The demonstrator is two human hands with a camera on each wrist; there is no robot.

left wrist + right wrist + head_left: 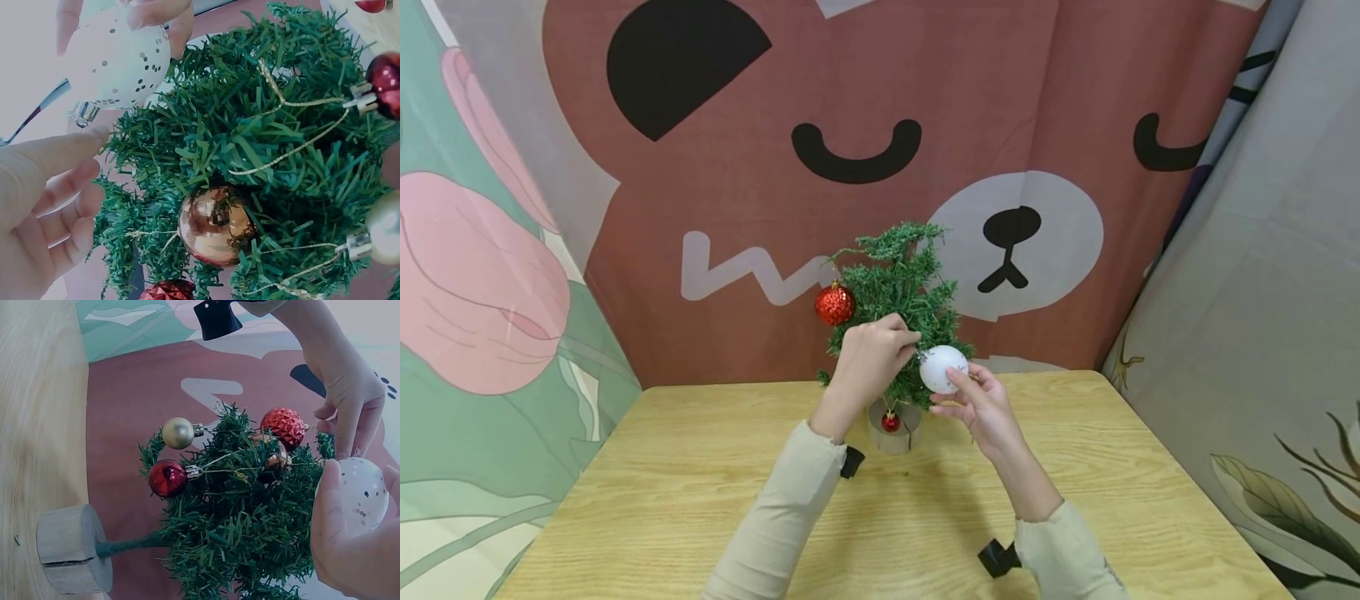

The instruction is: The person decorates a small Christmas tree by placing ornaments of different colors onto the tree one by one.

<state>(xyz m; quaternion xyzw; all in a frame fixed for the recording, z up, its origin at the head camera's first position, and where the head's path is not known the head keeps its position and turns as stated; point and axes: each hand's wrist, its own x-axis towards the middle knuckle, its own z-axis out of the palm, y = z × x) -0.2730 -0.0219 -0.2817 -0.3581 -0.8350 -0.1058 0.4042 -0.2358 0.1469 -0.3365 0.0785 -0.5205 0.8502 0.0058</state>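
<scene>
My right hand [988, 414] holds a white Christmas ball [943, 369] with silver dots between thumb and fingers, right of a small green Christmas tree [895, 275]. In the left wrist view, the ball's silver cap [84, 113] points down toward my left hand [44, 206]. The left hand's thumb and fingers are bent together at this cap, pinching at the top of the ball; any thread there is too fine to make out. In the right wrist view, the left hand [350, 403] reaches down to the ball from above.
On the tree hang a glittery red ball [835, 303], a small red ball [891, 422], a copper ball [217, 225], a faceted red ball [284, 429] and a pale gold ball [178, 433]. Its round wooden base [895, 439] stands on a wooden table [700, 475] before a bear-print curtain [730, 183].
</scene>
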